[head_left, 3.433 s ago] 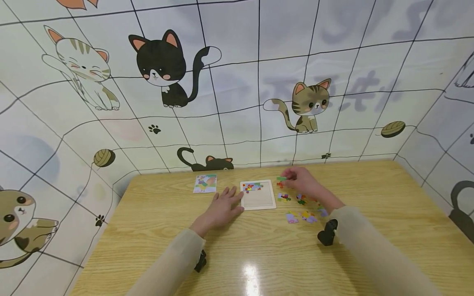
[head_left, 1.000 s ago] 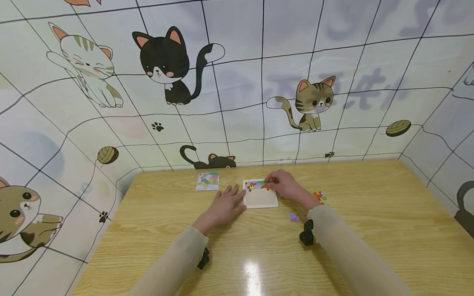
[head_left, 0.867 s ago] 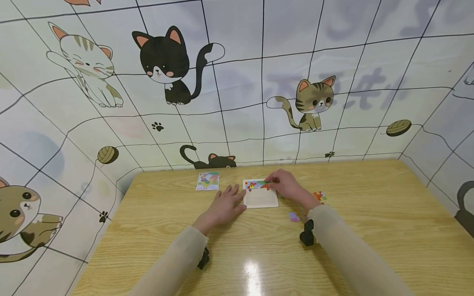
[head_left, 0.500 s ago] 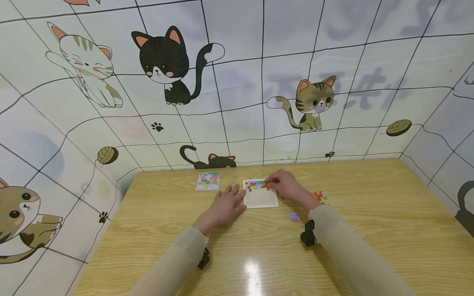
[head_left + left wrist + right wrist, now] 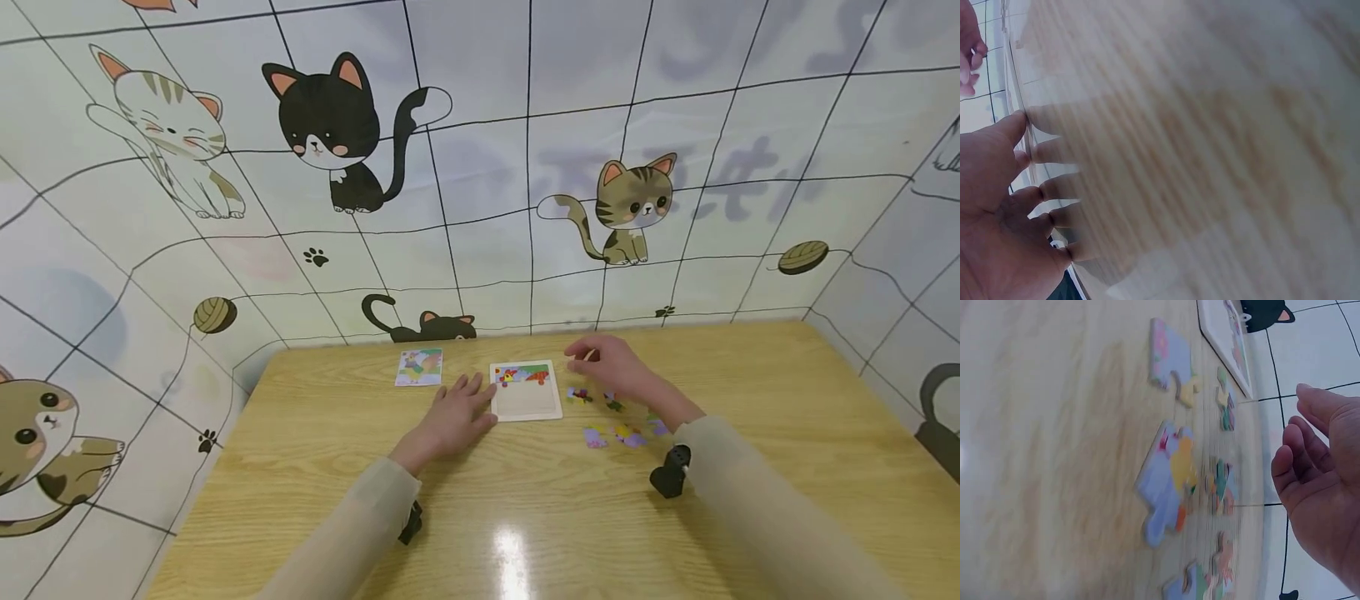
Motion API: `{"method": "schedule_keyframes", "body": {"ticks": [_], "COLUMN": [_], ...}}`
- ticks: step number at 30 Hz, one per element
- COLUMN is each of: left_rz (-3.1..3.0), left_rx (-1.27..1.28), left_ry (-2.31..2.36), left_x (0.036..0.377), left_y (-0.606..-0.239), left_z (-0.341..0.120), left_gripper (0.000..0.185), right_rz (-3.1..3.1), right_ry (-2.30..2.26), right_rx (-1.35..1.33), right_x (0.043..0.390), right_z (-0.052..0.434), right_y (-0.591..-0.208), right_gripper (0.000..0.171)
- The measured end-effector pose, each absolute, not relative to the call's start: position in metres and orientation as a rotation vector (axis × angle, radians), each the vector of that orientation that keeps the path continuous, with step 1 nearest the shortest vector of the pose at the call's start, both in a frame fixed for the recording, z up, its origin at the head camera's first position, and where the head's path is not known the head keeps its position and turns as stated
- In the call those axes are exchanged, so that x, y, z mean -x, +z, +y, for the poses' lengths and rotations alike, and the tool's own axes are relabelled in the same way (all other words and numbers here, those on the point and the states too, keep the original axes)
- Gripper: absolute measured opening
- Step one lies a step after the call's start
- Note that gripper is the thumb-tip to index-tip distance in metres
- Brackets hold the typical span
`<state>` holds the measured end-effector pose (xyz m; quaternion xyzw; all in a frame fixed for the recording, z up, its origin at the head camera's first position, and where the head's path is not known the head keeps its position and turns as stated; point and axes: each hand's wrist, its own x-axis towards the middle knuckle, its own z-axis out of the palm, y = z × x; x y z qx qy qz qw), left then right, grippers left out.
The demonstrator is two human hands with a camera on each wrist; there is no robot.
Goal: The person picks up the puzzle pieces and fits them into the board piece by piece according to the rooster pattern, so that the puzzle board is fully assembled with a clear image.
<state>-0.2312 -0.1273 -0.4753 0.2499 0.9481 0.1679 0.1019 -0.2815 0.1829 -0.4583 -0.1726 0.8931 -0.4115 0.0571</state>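
white puzzle tray | top row filled | loose pieces | rightward

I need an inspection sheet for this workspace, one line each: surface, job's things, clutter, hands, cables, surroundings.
Surface: wood-grain table, with a bright reflection toward the near side.
Job's things: white puzzle tray with joined pieces along its far side, the rest bare; loose pieces to its right; picture card to its left.
Clutter: nothing seen.
Hands: left hand at the tray's left edge, fingers spread; right hand right of the tray, holding nothing; black units at the wrists.
Cables: nothing seen.
Surroundings: cat-printed wall covering behind the table and at both sides.
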Motion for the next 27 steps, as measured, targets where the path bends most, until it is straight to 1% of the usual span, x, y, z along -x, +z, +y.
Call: {"method": "schedule_keyframes", "body": {"ticks": [4,11,27], "left_rz": [2.801,2.797,2.798], "left_rx": [-0.738,-0.718,-0.734], "left_ry": [0.511,0.532,0.541], "left_x": [0.230,0.229,0.230], "left_y": [-0.473,-0.471,-0.475], "left_z": [-0.127,-0.127,-0.129], "left_gripper": [0.058,0.057,0.058], "right_rz": [2.677,2.676,2.690], "right_ry": [-1.209,-1.088,-1.086], "right_rx": [0.605,0.653,0.587], "right_x": [0.273,0.265,0.264], "right_z": [0.194,0.200,0.206], "right_y": [-0.456,-0.465,-0.478], "right_gripper": [0.027,0.029,0.030]}}
